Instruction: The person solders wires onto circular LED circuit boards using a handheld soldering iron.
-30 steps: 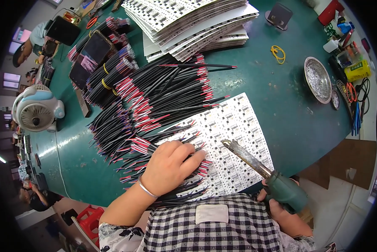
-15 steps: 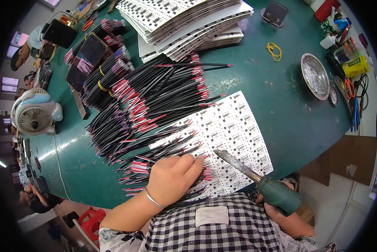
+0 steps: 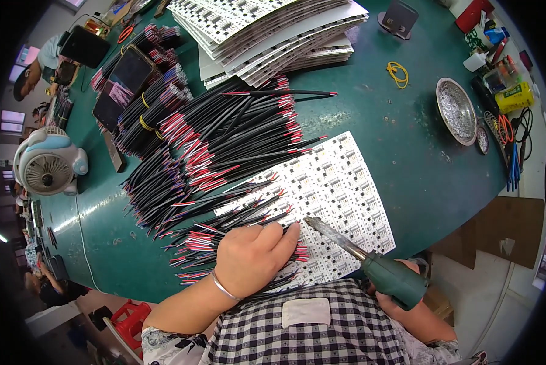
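Note:
A white circuit board panel [image 3: 346, 194] with rows of small components lies before me on the green table. My left hand [image 3: 255, 255] rests on its left part, fingers pinched near a wire end; it appears to hold a thin black cable, mostly hidden beneath the hand. My right hand [image 3: 400, 298] grips the green handle of a large soldering iron [image 3: 340, 240]. The iron's tip points left, close to my left fingertips and just over the board. Several black cables [image 3: 242, 194] with red and white ends lie across the board's left edge.
Beyond are a heap of black cables [image 3: 242, 121], a stack of board panels [image 3: 273, 48], a phone [image 3: 130, 73] and a fan [image 3: 48, 164]. On the right sit a metal bowl [image 3: 455, 109], a yellow band [image 3: 397, 74] and a yellow container [image 3: 515, 97].
The soldering iron in my right hand has moved slightly left, its tip now closer to my left fingers. My left hand has barely shifted.

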`<state>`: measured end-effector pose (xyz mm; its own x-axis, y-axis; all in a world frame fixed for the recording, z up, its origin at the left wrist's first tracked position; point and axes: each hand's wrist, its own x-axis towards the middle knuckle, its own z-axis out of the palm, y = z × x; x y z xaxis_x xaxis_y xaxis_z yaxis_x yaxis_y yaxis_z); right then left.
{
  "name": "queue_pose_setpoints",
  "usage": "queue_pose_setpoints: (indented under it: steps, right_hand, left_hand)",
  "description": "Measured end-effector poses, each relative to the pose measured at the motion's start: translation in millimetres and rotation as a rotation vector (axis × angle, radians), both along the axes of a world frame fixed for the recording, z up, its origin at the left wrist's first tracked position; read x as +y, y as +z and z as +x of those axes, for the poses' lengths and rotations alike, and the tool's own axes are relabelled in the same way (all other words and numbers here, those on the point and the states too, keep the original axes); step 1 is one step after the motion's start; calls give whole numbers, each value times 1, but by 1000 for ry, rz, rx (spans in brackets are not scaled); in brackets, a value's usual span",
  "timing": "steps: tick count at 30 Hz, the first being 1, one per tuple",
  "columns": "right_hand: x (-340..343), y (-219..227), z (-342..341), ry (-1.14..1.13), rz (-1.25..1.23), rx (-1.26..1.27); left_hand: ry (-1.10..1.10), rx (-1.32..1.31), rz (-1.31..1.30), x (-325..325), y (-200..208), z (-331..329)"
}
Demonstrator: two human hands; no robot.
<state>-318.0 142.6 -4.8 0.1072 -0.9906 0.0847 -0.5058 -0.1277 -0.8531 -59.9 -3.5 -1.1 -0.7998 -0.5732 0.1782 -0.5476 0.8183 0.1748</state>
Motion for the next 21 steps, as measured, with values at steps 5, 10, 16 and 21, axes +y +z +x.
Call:
queue_pose_setpoints:
  steps: [5, 10, 16, 21]
  right_hand:
    - [-1, 1, 1, 4, 24, 16]
    - [2, -2, 1, -37, 89, -73]
    - [-1, 5, 6, -73, 174, -99]
    - [-1, 5, 2, -15, 44, 59]
  left_hand:
    - [12, -4, 3, 0, 1, -2]
    - [25, 13, 4, 0, -1, -4]
    - [46, 3, 10, 0, 2, -5]
    - [26, -34, 1, 0, 3, -4]
